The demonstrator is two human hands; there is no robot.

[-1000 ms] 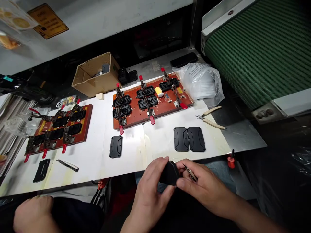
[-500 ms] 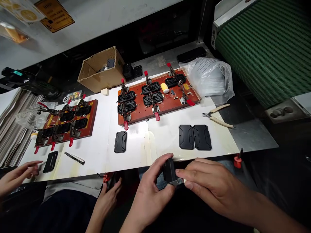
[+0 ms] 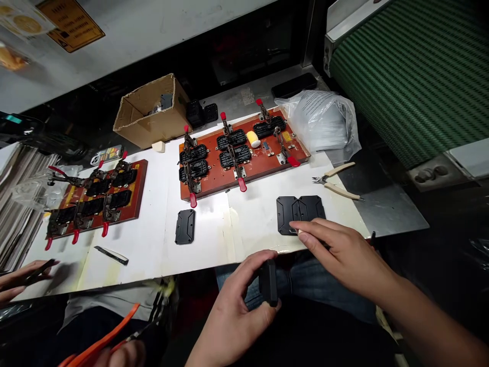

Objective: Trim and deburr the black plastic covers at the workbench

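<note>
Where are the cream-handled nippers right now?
In the head view, the cream-handled nippers lie near the workbench's right end, just below the clear plastic bag, above and right of two black covers.

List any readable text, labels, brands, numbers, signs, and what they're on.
Nothing legible.
Orange-yellow sign: dark lettering, too blurred to read.
Clear plastic bag: printed lines, too small to read.
Colourful phone-like object: markings too small to make out.
</note>
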